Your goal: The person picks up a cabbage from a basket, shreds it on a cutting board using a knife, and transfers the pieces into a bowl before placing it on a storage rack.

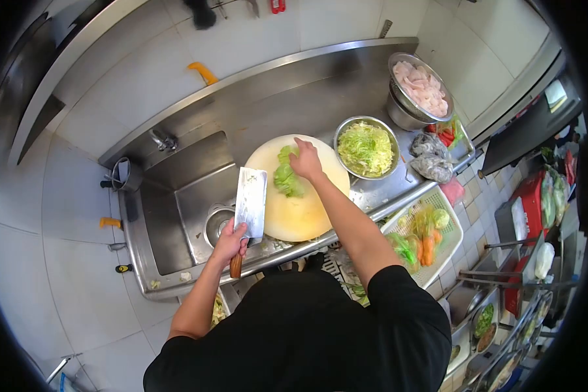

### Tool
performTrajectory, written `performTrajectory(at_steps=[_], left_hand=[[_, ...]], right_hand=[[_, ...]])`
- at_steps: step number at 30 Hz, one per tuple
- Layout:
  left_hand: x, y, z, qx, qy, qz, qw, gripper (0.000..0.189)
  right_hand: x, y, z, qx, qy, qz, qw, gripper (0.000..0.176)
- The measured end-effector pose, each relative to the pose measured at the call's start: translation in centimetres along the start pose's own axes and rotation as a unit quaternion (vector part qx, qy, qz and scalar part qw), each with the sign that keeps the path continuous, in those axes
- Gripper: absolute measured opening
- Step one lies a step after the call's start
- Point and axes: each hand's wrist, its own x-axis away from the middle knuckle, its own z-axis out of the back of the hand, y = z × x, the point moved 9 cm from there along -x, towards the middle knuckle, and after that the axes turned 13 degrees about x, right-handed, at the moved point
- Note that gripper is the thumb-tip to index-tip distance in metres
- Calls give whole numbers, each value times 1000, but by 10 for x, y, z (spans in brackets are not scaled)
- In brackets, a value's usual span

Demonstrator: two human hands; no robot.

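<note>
My left hand [230,240] is closed round the wooden handle of a cleaver [250,204]. The broad blade points away from me over the left part of a round cutting board [310,219], with bits of green stuck to it. On the board lie green cabbage leaves [285,179]. My right hand [305,160] reaches over the board from the right, fingers at the upper edge of these leaves, thumb side against them. Just right of the board stands a metal bowl [394,166] full of shredded cabbage [366,150].
A sink basin [166,228] and tap [163,140] lie left of the board. Back right, a colander [394,60] holds pale meat slices [421,88]. Filled plastic bags [433,166] sit near the counter edge. Below stands a white basket [452,251] with carrots [428,249] and greens.
</note>
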Motion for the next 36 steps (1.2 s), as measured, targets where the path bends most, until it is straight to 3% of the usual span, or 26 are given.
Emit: performTrajectory(at_steps=[2, 5, 8, 10, 16, 18, 19, 20, 21, 25, 26, 27, 29, 30, 33, 36], left_hand=[[5, -7, 15, 9, 29, 2, 1000, 21], [18, -19, 27, 41, 37, 8, 998, 23], [36, -31, 44, 68, 35, 23, 997, 27], [44, -33, 74, 61, 59, 0, 996, 28], [66, 3, 180, 75, 162, -101, 979, 26], [75, 30, 204, 66, 182, -135, 972, 22], [82, 46, 212, 65, 188, -147, 969, 21], [85, 65, 221, 40, 191, -174, 965, 19], [94, 84, 220, 49, 202, -188, 960, 21], [106, 133, 219, 35, 204, -218, 954, 25], [107, 137, 215, 31, 202, -221, 954, 26], [102, 135, 209, 30, 182, -222, 958, 25], [80, 120, 190, 27, 137, -223, 965, 25], [65, 106, 178, 6, 126, -211, 969, 25], [25, 51, 133, -35, 105, -137, 984, 24], [23, 20, 80, -95, 44, -90, 990, 24]], right_hand=[[3, -5, -2, 72, -72, -69, 992, 38], [-8, 3, -25, 109, -150, -46, 982, 30], [-27, 37, -31, 81, -100, -89, 988, 22], [-33, 42, 3, 37, 19, -153, 987, 22], [-18, -36, 50, -115, 70, -147, 980, 17], [13, -93, 50, -129, 16, -123, 984, 16], [36, -120, 24, -178, -64, -83, 978, 19], [63, -155, -4, -178, -148, 26, 973, 23], [110, -205, -12, -164, -308, 116, 930, 30], [142, -225, 1, -87, -358, 255, 894, 40], [111, -193, 9, -68, -296, 171, 937, 44], [78, -154, 2, -32, -230, 167, 958, 52], [46, -96, 16, 208, -122, 171, 955, 80], [44, -55, -11, 202, -224, 162, 940, 86], [80, -31, -12, 218, -319, 77, 919, 90], [123, -35, -1, 261, -315, 18, 912, 96]])
